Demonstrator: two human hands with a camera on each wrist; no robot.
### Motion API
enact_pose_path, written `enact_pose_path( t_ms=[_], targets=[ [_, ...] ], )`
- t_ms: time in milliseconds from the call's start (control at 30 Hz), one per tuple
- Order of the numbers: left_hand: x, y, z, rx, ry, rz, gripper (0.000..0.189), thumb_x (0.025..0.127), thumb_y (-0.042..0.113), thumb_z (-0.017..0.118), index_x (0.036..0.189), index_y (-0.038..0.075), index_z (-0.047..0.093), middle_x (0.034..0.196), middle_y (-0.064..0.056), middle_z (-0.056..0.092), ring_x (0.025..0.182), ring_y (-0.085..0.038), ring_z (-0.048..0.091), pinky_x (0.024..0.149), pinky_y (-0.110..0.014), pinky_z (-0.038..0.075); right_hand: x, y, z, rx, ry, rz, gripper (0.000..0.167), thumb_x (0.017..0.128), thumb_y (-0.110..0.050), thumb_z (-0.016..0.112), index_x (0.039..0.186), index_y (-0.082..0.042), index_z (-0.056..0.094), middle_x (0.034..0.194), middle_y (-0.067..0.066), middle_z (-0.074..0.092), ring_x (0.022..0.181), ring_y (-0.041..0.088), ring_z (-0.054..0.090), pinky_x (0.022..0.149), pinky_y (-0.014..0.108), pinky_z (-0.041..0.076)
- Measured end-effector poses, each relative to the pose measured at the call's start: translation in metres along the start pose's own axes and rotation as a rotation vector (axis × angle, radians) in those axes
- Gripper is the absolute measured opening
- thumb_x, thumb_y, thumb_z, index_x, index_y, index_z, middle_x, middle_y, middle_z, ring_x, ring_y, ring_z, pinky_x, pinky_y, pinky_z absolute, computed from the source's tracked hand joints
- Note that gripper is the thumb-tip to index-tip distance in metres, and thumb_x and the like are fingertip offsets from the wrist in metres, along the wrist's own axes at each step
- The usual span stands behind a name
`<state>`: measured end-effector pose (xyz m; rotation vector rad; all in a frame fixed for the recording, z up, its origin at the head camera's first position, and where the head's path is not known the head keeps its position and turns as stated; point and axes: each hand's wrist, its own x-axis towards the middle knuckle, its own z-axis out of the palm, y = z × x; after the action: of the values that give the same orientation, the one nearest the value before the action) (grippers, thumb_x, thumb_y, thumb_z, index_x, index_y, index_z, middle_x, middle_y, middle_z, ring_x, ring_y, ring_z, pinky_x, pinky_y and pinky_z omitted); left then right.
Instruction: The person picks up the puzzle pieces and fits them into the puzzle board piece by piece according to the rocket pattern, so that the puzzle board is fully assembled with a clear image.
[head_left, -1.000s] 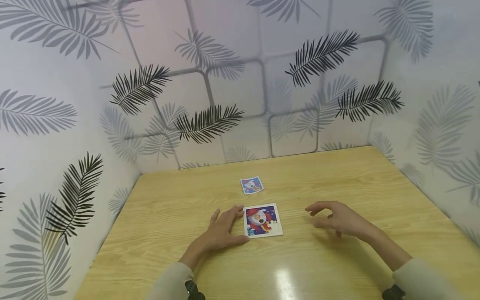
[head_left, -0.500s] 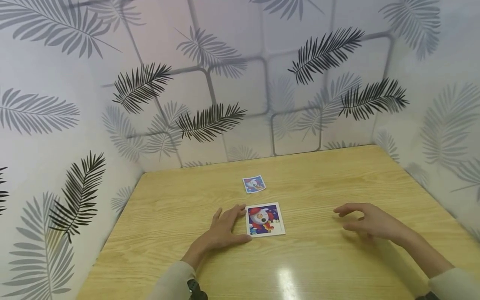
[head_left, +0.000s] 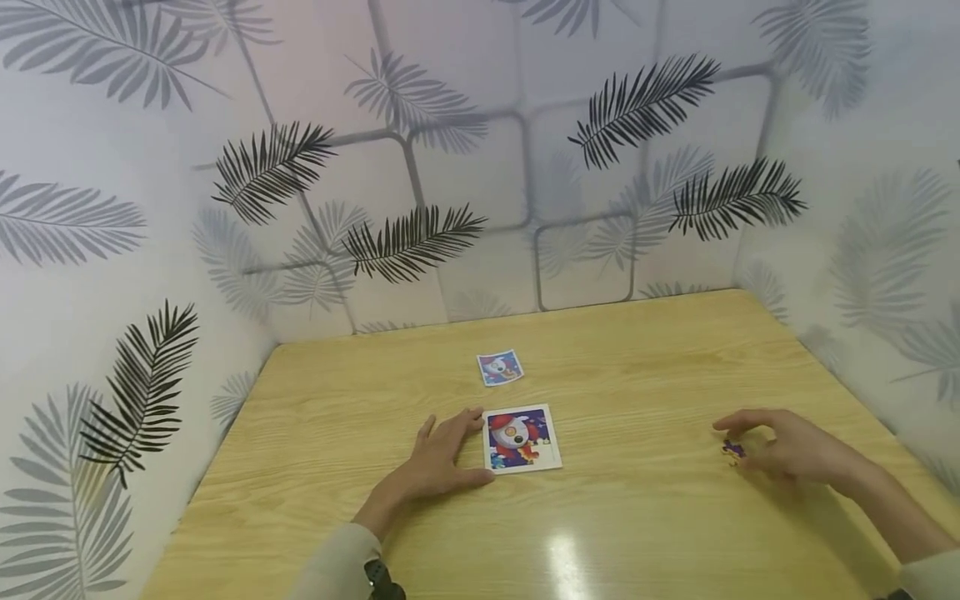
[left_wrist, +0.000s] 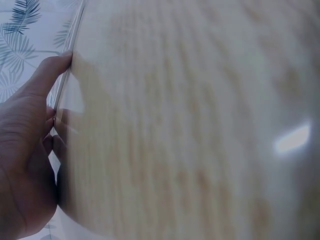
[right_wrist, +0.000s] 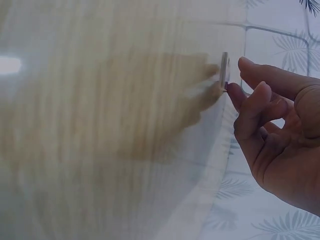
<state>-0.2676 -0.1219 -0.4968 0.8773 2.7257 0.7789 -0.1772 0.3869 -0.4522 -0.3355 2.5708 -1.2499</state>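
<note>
A small square jigsaw puzzle (head_left: 521,435) with a white border lies flat on the wooden table. Its picture shows a white-and-red cartoon figure on dark blue, with a pale blank patch at the lower right. My left hand (head_left: 431,467) rests at the puzzle's left edge, fingers and thumb spread and touching the border. Further right, a loose purple-and-yellow puzzle piece (head_left: 732,451) lies between the thumb and fingers of my right hand (head_left: 806,454). In the right wrist view the piece (right_wrist: 224,71) sits on the tabletop; a fingertip is close to it, and the hand (right_wrist: 285,120) does not pinch it.
A small picture card (head_left: 500,367) with a similar cartoon lies behind the puzzle. The wooden table (head_left: 637,358) meets a leaf-patterned wall (head_left: 480,167) at its back and sides. A bright reflection shows near the table's front.
My right hand has moved right across the table, away from the puzzle, to the loose piece, which now shows between its fingers. The left hand stays at the puzzle's edge.
</note>
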Motion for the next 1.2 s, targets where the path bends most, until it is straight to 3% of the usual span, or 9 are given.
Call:
enact_pose_path(
  t_ms=[200, 300, 400, 567, 767, 1000, 1200],
  targets=[
    [-0.002, -0.002, -0.003, -0.004, -0.002, 0.013, 0.089, 0.084, 0.061, 0.069, 0.153, 0.016, 0.036, 0.165, 0.003, 0.028, 0.155, -0.024, 0.018, 0.124, -0.059, -0.004, 0.004, 0.004, 0.005, -0.163, 0.071, -0.046, 0.053, 0.079, -0.01, 0.08, 0.129, -0.004, 0.063, 0.113, 0.011, 0.064, 0.08, -0.004, 0.046, 0.06, 0.019, 0.041],
    [-0.002, -0.002, -0.002, -0.004, -0.003, 0.011, 0.09, 0.085, 0.062, 0.069, 0.154, 0.016, 0.035, 0.165, 0.004, 0.028, 0.156, -0.024, 0.018, 0.124, -0.058, -0.004, 0.004, 0.005, 0.006, -0.118, 0.069, -0.068, 0.051, 0.077, 0.002, 0.074, 0.127, 0.0, 0.063, 0.108, 0.014, 0.063, 0.057, -0.002, 0.042, 0.047, 0.018, 0.04],
    [-0.002, 0.0, -0.002, -0.008, -0.005, 0.006, 0.089, 0.085, 0.061, 0.069, 0.154, 0.018, 0.034, 0.165, 0.005, 0.027, 0.156, -0.023, 0.017, 0.124, -0.057, -0.005, 0.004, 0.005, 0.007, -0.086, 0.078, -0.05, 0.048, 0.076, 0.005, 0.07, 0.124, 0.0, 0.065, 0.105, 0.014, 0.063, 0.044, -0.001, 0.036, 0.039, 0.018, 0.039],
    [-0.003, 0.003, -0.002, -0.021, -0.005, 0.004, 0.087, 0.085, 0.059, 0.07, 0.152, 0.017, 0.037, 0.165, 0.003, 0.028, 0.156, -0.024, 0.018, 0.123, -0.058, -0.005, 0.004, 0.002, 0.009, -0.132, 0.119, 0.016, 0.036, 0.082, -0.006, 0.075, 0.118, -0.005, 0.07, 0.098, 0.009, 0.067, 0.045, 0.001, 0.04, 0.04, 0.018, 0.039],
    [-0.003, 0.004, -0.003, -0.015, -0.004, -0.007, 0.09, 0.085, 0.059, 0.07, 0.155, 0.017, 0.033, 0.164, 0.002, 0.031, 0.155, -0.024, 0.019, 0.123, -0.059, -0.005, 0.005, 0.0, 0.009, -0.149, 0.14, 0.027, 0.029, 0.085, -0.008, 0.072, 0.114, -0.007, 0.071, 0.096, 0.009, 0.069, 0.044, 0.002, 0.043, 0.038, 0.02, 0.04],
    [-0.004, 0.005, -0.002, -0.017, -0.009, -0.013, 0.091, 0.085, 0.06, 0.07, 0.156, 0.019, 0.032, 0.165, 0.003, 0.03, 0.156, -0.023, 0.018, 0.124, -0.058, -0.005, 0.002, -0.001, 0.01, -0.086, 0.083, 0.024, 0.039, 0.082, -0.001, 0.069, 0.12, -0.003, 0.066, 0.101, 0.013, 0.066, 0.044, 0.002, 0.043, 0.038, 0.02, 0.041],
    [-0.002, 0.003, 0.001, -0.006, 0.0, -0.007, 0.091, 0.084, 0.062, 0.069, 0.155, 0.018, 0.033, 0.165, 0.003, 0.028, 0.155, -0.023, 0.018, 0.124, -0.057, -0.005, 0.0, -0.005, 0.013, -0.114, 0.095, 0.023, 0.038, 0.08, -0.003, 0.073, 0.118, -0.004, 0.067, 0.101, 0.013, 0.069, 0.043, 0.004, 0.044, 0.037, 0.023, 0.042]
  ],
)
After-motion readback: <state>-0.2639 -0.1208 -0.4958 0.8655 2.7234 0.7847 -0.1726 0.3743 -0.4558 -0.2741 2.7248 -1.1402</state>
